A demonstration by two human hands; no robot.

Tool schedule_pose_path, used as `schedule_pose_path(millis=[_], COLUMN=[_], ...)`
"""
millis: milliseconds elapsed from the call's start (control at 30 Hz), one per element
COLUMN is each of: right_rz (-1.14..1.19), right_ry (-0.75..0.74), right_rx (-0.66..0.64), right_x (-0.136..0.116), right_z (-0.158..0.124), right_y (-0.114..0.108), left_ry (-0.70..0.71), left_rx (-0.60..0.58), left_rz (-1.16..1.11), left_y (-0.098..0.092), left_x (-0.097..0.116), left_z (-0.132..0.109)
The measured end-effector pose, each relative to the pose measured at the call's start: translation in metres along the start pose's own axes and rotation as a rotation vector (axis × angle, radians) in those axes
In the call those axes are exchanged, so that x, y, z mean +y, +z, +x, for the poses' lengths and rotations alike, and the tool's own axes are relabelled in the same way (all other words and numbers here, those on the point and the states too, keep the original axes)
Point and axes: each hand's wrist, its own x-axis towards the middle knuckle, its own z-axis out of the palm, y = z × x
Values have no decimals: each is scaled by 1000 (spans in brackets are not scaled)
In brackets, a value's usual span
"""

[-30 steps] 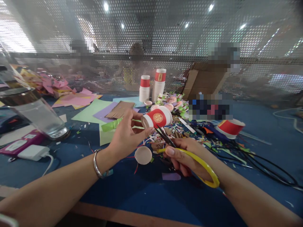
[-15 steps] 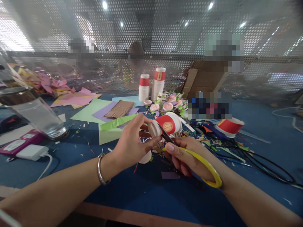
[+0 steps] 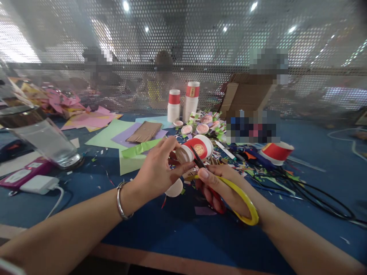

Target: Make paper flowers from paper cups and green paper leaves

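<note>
My left hand (image 3: 159,168) pinches the base end of a red and white paper cup (image 3: 197,148), which lies tilted on its side in the air. In my right hand (image 3: 220,187) is a pair of scissors (image 3: 198,159) with dark blades and red and yellow handles. The blades are close against the cup's side near its base; whether they touch it I cannot tell. Beneath my left hand a round white disc (image 3: 174,188) rests on the blue table (image 3: 155,233). A purple paper scrap (image 3: 205,210) lies below my right hand.
Two cup stacks (image 3: 173,107) (image 3: 191,100) stand behind decorated discs (image 3: 202,128). Coloured sheets (image 3: 103,134) and brown corrugated card (image 3: 144,132) lie left, beyond a glass (image 3: 51,139) and power strip (image 3: 25,173). At right are a cut cup (image 3: 276,153) and black cables (image 3: 318,196).
The cup has shifted slightly left and turned a little. My right hand and the scissors have moved left, and the blades now show more of their length across the cup.
</note>
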Motion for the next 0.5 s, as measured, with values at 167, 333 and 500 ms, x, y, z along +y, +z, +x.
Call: schedule_pose_path(millis=[167, 333, 500], right_rz=[-4, -40, -31], right_ry=[3, 17, 67], right_rx=[-5, 20, 68], right_x=[-1, -9, -16], right_z=[-1, -6, -11], right_y=[2, 3, 5], left_ry=[114, 231, 231], left_rx=[-14, -58, -84], left_rz=[163, 242, 206], left_y=[-3, -6, -5], left_x=[5, 12, 10], left_z=[-2, -4, -5])
